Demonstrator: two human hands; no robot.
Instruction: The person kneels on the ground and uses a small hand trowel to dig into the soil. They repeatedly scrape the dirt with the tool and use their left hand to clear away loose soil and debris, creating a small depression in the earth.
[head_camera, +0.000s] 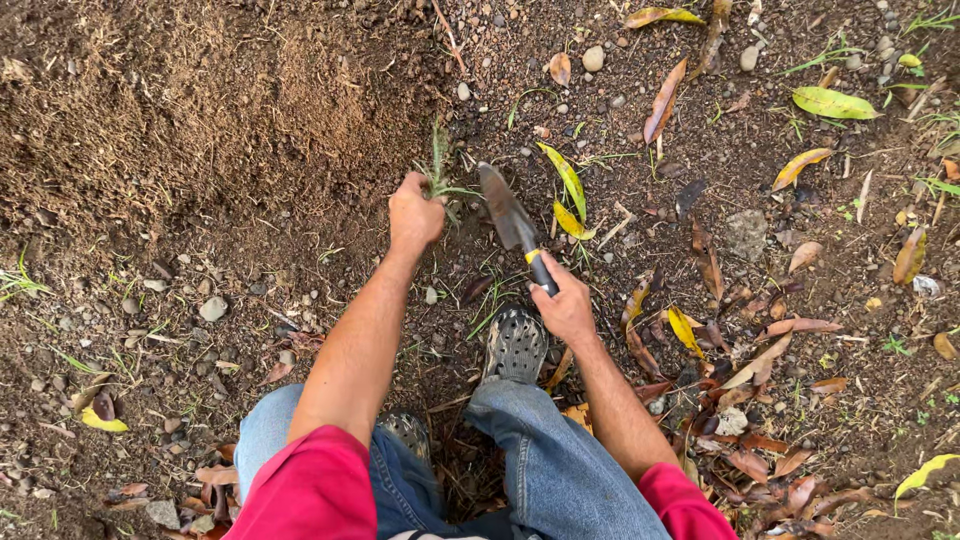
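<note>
I see fallen leaves (750, 330) and pebbles right of the trowel (512, 222), a mound of loose brown soil (190, 100) to its left, bare ground underneath. My right hand (566, 308) grips the trowel's handle; its blade points up-left toward the weed (437, 165). My left hand (414, 215) is clenched around that weed, just left of the blade.

Your trowel (512, 222) has a rusty-brown blade, yellow band and black handle; beside it, yellow-green leaves (566, 190) on brown soil (200, 120).

dull metal trowel (508, 215), crumbly soil (200, 110)
</note>
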